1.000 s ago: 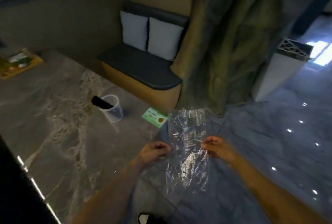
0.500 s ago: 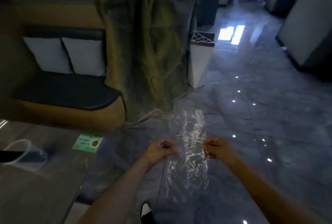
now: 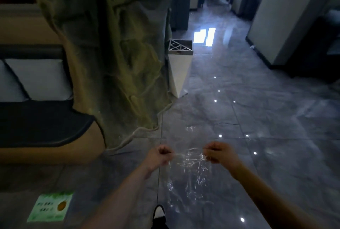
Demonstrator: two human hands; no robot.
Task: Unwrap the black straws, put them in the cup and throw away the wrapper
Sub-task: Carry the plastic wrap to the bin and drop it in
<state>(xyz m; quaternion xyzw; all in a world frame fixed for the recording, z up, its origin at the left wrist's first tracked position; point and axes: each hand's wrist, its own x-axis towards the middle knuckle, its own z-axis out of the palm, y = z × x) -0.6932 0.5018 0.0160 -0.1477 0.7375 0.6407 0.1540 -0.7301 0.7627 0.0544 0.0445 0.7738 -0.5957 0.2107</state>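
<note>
A clear, crinkled plastic wrapper (image 3: 190, 166) hangs in front of me, stretched between both hands above the grey floor. My left hand (image 3: 159, 156) pinches its left edge with curled fingers. My right hand (image 3: 219, 152) pinches its right edge the same way. The wrapper looks empty; no straws show inside it. The cup and the black straws are out of view.
A white bin with a lattice metal top (image 3: 179, 67) stands ahead beside a rough rock-like pillar (image 3: 114, 45). A cushioned bench (image 3: 40, 122) is at left. The table corner carries a green sticker (image 3: 50, 207). My shoe (image 3: 159, 214) shows below. Glossy tiled floor (image 3: 257, 118) stretches ahead.
My view has swung right, away from the table; the cup with the straws has left the frame. The bin now lies ahead. Both hands keep pinching the wrapper, held lower.
</note>
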